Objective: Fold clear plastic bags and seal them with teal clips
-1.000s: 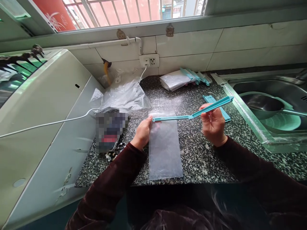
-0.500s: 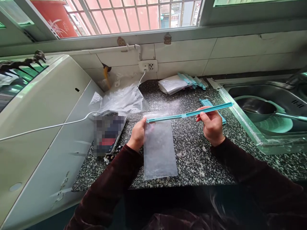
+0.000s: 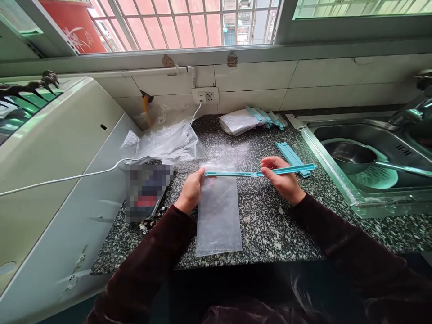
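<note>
**Blue clip [image 3: 232, 173] unfolded across clear bag [image 3: 218, 216], both hands on it**

Clock centre is the clip's hinge, 12 pointing at the wall. At 9, our left hand [image 3: 191, 191] pinches the clip's end, right at the bag's upper side edge. At 3, our right hand [image 3: 282, 181] has the other arm lying across it, fingers loosely curled — we can't tell if they actually clamp it. The two arms make a very shallow V; the near-straight clip crosses the bag's far end, a short flap showing beyond.

The bag lies flat on the speckled counter [image 3: 263, 234], running toward us from 8 to 7. Spare blue clips [image 3: 293, 158] sit at 2, just behind the right hand. At 12 we log a pile of clipped bags [image 3: 240, 121]. Crumpled plastic [image 3: 168, 143] is at 10, a pixelated phone-like slab [image 3: 148, 191] near 9. Far out at 3: the sink [image 3: 400, 137], with a pan [image 3: 349, 155] on a pale green colander [image 3: 381, 177].
</note>
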Demonstrator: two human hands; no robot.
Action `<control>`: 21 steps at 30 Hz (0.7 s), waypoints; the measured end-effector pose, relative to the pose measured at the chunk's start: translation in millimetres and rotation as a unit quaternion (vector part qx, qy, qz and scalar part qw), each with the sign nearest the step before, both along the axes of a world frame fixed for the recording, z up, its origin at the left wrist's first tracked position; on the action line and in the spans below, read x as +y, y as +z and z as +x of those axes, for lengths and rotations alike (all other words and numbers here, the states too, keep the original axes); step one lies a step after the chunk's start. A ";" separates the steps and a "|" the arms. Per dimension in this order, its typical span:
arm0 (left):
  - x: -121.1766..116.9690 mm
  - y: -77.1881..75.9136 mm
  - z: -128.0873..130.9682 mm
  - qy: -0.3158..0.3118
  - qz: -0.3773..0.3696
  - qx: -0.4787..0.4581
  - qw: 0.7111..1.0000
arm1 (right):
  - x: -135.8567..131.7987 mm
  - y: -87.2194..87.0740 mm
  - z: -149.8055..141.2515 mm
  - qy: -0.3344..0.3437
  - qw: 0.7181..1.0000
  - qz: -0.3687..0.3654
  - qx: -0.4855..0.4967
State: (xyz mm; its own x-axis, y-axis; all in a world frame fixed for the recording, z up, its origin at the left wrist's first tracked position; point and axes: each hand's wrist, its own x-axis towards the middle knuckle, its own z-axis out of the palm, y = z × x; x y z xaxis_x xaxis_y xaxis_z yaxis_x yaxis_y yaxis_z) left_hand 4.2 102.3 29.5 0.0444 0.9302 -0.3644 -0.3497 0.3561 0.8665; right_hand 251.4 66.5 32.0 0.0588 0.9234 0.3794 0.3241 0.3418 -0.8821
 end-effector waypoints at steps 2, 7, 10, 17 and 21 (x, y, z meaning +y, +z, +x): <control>-0.3 -0.8 0.3 -0.005 -0.001 -0.005 1.000 | -0.3 0.2 -0.8 0.033 0.999 -0.020 -0.032; -2.1 0.3 0.2 -0.008 0.016 -0.007 1.000 | 0.5 -4.3 -2.1 0.057 0.993 -0.012 -0.100; -3.1 3.5 1.1 -0.013 0.013 0.005 1.000 | 0.4 -5.7 -1.7 0.057 0.982 0.054 -0.173; -2.4 3.0 1.8 -0.014 0.015 -0.015 1.000 | -0.6 -4.5 -2.9 0.063 0.946 0.166 -0.271; -1.8 0.5 0.5 -0.018 0.021 -0.022 0.999 | 0.4 -5.1 -3.9 0.064 0.942 0.174 -0.280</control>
State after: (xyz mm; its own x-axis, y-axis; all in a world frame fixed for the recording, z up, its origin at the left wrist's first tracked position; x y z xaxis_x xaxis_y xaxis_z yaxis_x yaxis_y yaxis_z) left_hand 4.7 100.5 30.0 0.0922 0.9425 -0.3211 -0.3752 0.3316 0.8656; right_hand 247.5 66.9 26.9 -0.3448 0.7233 0.5984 0.6416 0.6469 -0.4122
